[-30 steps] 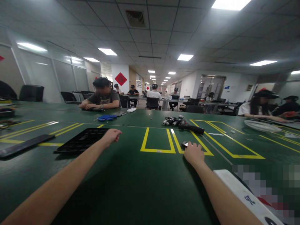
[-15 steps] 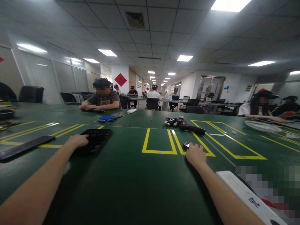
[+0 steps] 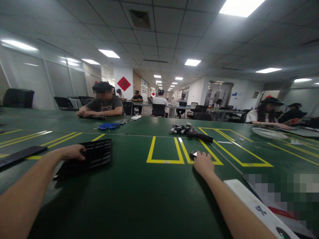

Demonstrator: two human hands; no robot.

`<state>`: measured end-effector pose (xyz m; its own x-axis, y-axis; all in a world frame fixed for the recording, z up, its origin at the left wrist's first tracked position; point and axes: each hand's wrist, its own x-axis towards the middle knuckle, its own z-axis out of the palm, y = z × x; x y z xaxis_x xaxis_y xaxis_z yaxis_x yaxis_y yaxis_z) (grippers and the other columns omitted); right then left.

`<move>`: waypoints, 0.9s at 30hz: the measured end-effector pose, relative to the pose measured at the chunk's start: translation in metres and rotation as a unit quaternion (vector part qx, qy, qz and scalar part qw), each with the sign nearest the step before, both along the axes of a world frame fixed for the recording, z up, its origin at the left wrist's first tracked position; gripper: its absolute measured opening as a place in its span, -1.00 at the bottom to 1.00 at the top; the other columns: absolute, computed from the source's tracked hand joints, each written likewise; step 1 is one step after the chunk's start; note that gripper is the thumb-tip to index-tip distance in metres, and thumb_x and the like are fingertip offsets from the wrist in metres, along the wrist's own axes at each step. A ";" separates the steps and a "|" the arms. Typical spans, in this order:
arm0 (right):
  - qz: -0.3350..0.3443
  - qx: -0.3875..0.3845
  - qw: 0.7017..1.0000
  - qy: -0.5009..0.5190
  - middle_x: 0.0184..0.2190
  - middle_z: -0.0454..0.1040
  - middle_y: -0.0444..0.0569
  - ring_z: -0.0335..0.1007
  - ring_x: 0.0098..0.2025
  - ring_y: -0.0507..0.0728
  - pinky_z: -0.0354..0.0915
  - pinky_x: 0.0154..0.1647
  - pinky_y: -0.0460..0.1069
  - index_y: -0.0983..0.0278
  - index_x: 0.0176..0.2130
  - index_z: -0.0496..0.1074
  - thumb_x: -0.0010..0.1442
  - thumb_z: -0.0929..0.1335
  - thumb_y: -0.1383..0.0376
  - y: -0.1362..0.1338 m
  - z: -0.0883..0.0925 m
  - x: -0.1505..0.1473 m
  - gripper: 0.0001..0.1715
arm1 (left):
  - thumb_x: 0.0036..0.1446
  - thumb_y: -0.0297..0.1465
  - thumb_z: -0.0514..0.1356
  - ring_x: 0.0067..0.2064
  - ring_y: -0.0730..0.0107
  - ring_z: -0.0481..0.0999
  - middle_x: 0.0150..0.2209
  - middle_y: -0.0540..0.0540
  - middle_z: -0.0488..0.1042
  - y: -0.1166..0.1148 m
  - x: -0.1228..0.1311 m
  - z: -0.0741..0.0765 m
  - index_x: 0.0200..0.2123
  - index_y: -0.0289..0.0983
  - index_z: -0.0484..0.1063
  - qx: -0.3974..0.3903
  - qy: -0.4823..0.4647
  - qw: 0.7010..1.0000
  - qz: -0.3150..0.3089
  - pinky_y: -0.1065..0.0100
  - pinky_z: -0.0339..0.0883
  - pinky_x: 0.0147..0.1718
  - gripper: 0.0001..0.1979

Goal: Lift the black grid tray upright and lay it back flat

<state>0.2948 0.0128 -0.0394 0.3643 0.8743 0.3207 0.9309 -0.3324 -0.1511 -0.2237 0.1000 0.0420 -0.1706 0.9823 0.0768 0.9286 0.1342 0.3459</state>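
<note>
My left hand [image 3: 72,152] is closed on the left edge of a black gridded tray [image 3: 93,156], which stands tilted up on the green table [image 3: 139,192]. My right hand [image 3: 203,163] rests on the table with its fingers curled down. Its fingertips press on a small black object [image 3: 193,153] that lies on a yellow tape line. A yellow taped rectangle [image 3: 164,162] lies between my two hands.
A black handled tool [image 3: 200,136] and a cluster of metal connectors [image 3: 178,128] lie beyond my right hand. A flat black bar [image 3: 21,155] lies far left, a blue cloth [image 3: 108,126] further back. A white device [image 3: 256,207] is by my right forearm. Other people sit across the table [image 3: 102,105] and at the right [image 3: 267,114].
My left hand swung left from above the tray's right corner, took hold of its left edge and tipped it up. My right hand stayed put.
</note>
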 end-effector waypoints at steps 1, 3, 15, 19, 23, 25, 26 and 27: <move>0.010 0.003 1.000 0.015 -0.10 0.34 0.23 0.16 -0.03 0.37 0.18 -0.13 0.16 0.41 -0.03 0.29 0.12 0.19 0.26 0.001 0.000 0.001 -0.56 | -0.34 -0.58 0.24 -0.45 0.44 0.33 -0.66 0.11 0.36 0.001 0.003 0.000 -0.63 -0.35 0.37 -0.019 0.001 1.000 -0.020 0.53 0.08 -0.43 -0.90; 0.037 0.021 0.997 0.058 -0.05 0.31 0.22 0.13 0.01 0.38 0.16 -0.08 0.17 0.41 0.03 0.26 0.12 0.20 0.26 0.004 0.000 0.001 -0.51 | -0.31 -0.52 0.26 -0.46 0.43 0.30 -0.68 0.11 0.30 0.005 0.013 0.002 -0.66 -0.35 0.34 -0.046 0.002 0.997 -0.062 0.52 0.05 -0.45 -0.88; 0.390 0.061 0.814 0.426 -0.02 0.31 0.03 0.22 0.02 0.17 0.12 0.06 0.10 0.26 0.05 0.25 0.02 0.32 0.27 -0.007 0.004 -0.072 -0.44 | -0.13 -0.16 0.21 -0.19 0.28 0.39 -0.18 -0.10 0.40 -0.058 0.219 -0.009 -0.11 -0.30 0.24 -0.114 -0.431 0.842 -0.304 0.38 0.23 -0.33 -0.49; 0.464 0.058 0.771 0.433 -0.04 0.34 -0.01 0.21 0.03 0.20 0.09 0.08 0.14 0.21 -0.01 0.31 0.00 0.36 0.25 -0.007 -0.003 -0.070 -0.49 | -0.11 -0.23 0.23 -0.19 0.28 0.39 -0.18 -0.12 0.41 -0.075 0.248 -0.031 -0.14 -0.31 0.25 -0.137 -0.479 0.802 -0.330 0.34 0.23 -0.28 -0.54; 0.485 0.050 0.766 0.418 -0.07 0.36 0.01 0.18 0.05 0.24 0.07 0.10 0.18 0.23 -0.06 0.36 -0.04 0.39 0.27 -0.003 -0.008 -0.065 -0.52 | -0.07 -0.29 0.20 -0.24 0.34 0.38 -0.27 -0.06 0.40 -0.078 0.247 -0.042 -0.10 -0.31 0.24 -0.131 -0.456 0.808 -0.349 0.34 0.20 -0.26 -0.56; 0.490 0.051 0.769 0.408 -0.05 0.35 0.01 0.16 0.07 0.24 0.06 0.12 0.18 0.24 -0.08 0.37 -0.04 0.38 0.26 -0.005 -0.007 -0.065 -0.53 | -0.07 -0.29 0.20 -0.37 0.42 0.33 -0.44 0.04 0.33 -0.080 0.246 -0.046 -0.07 -0.34 0.23 -0.115 -0.414 0.835 -0.344 0.38 0.17 -0.35 -0.52; 0.495 0.056 0.768 0.402 -0.04 0.34 0.01 0.16 0.07 0.23 0.06 0.12 0.17 0.23 -0.07 0.37 -0.03 0.38 0.26 -0.007 -0.005 -0.065 -0.53 | -0.07 -0.28 0.20 -0.42 0.46 0.28 -0.50 0.09 0.26 -0.081 0.246 -0.047 -0.05 -0.35 0.22 -0.105 -0.393 0.847 -0.341 0.40 0.14 -0.40 -0.50; 0.501 0.063 0.767 0.397 -0.02 0.34 0.00 0.17 0.07 0.22 0.06 0.12 0.16 0.23 -0.06 0.36 -0.02 0.37 0.24 -0.009 -0.003 -0.065 -0.53 | -0.08 -0.27 0.20 -0.46 0.48 0.24 -0.53 0.12 0.20 -0.082 0.248 -0.049 -0.05 -0.36 0.21 -0.095 -0.377 0.856 -0.341 0.41 0.12 -0.43 -0.49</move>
<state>0.2293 0.0038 -0.0423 -0.3455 0.8238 0.4495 0.3078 0.5520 -0.7750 0.0239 0.0176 -0.0068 0.5174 0.8554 0.0254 0.3348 -0.2296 0.9139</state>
